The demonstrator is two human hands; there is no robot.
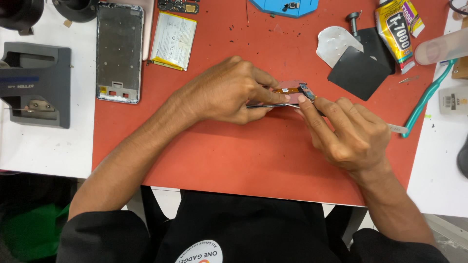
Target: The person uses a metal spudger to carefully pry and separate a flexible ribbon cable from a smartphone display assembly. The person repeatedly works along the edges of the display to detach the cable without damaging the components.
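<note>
- Head view, looking down on red mat [234, 146] laid over white bench [44, 151].
- L hand [229, 92] at mat centre, fingers curled, thumb + forefinger pinching the edge of a thin dark phone screen panel [273, 104], held roughly flat just above the mat.
- Orange flex cable [286, 90] w/ small dark connector lies on top of the panel, just beyond L fingertips.
- R hand [348, 131] to the right of the panel, fingers pressed together around a slim metal tool [397, 128]; far end sticks out past the knuckles, tip hidden under fingers at the panel edge. R forefinger tip touches the connector area.
- Hands nearly meet at the panel; both forearms come in from bottom of frame.
- Rest, far side of mat: bare phone frame [119, 51] upper left, flat battery [174, 34] just beside it, well apart from hands.
- Upper right: black square sheet [358, 73] overlapping a silver shield piece [334, 44]; glue tube [395, 31] near them.
- Teal-handled tool [424, 100] at right mat edge.
- Grey box unit [36, 83] on bench, far left.
- Blue tray [282, 7] at top edge, cut off.
</note>
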